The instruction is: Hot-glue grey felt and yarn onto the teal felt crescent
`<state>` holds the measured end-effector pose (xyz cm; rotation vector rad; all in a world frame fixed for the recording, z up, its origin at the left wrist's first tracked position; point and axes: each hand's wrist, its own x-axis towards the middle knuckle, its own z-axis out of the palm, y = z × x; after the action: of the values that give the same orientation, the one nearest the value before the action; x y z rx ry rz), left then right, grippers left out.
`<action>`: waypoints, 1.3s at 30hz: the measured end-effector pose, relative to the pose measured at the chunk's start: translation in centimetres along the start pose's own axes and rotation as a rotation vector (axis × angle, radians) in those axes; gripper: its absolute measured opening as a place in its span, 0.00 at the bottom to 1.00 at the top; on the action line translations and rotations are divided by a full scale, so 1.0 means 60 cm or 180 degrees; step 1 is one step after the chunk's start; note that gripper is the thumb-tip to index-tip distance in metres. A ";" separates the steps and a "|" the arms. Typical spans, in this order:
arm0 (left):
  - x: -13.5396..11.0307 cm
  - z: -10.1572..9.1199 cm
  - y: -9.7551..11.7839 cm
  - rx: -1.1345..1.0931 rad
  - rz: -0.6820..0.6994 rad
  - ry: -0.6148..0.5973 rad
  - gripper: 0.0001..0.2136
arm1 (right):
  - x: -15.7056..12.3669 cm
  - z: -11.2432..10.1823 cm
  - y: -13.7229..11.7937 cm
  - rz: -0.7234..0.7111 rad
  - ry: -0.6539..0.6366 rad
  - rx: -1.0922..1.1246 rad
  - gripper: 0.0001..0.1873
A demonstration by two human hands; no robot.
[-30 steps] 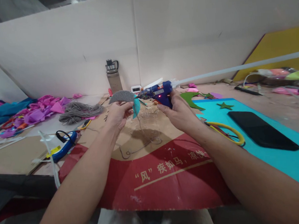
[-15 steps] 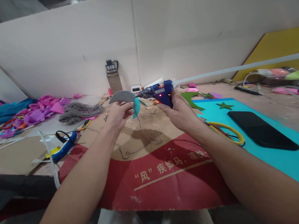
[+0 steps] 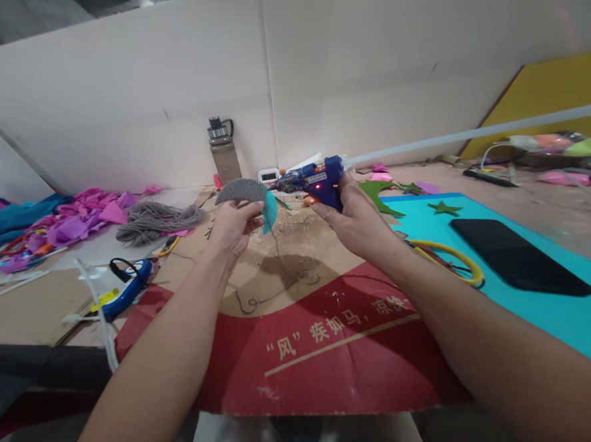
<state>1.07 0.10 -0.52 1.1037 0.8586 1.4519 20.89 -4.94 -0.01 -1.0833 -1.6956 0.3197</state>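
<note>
My left hand is closed on a grey curved piece that looks wrapped in yarn. A teal felt piece hangs at its right end, and a grey strand trails from there down to the cardboard. In my right hand is a blue glue gun with a lit red lamp, its nozzle pointing left at the top of the teal piece. Whether the tip touches the piece I cannot tell. A long translucent glue stick sticks out of the gun's back.
Red and brown cardboard lies under my hands. At left are a grey yarn bundle, felt scraps and a blue power strip. Yellow-handled scissors and a black phone lie right. A bottle stands behind.
The glue gun has tilted very slightly in my right hand, its nozzle end a touch lower. My left hand and the grey piece stay nearly still.
</note>
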 end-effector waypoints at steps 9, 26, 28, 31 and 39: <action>-0.004 0.002 0.003 0.0100 0.0010 0.0015 0.14 | 0.001 0.001 -0.004 -0.0011 0.0084 0.0020 0.28; -0.006 0.004 0.006 0.0095 -0.0012 0.0018 0.14 | 0.002 -0.004 -0.013 0.0078 0.0072 -0.0064 0.27; -0.005 0.004 0.006 0.0117 -0.0005 0.0000 0.14 | 0.002 -0.006 -0.014 0.0085 0.0057 -0.0058 0.26; -0.005 0.003 0.004 0.0116 0.0008 -0.0048 0.15 | 0.002 -0.007 -0.017 0.0092 0.0043 -0.0067 0.25; -0.004 0.003 0.005 0.0110 0.0020 -0.0069 0.15 | 0.002 -0.006 -0.012 0.0095 0.0085 -0.0027 0.26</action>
<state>1.17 -0.22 -0.22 1.1468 0.8684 1.4328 20.81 -5.34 0.67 -1.1154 -1.6597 0.3160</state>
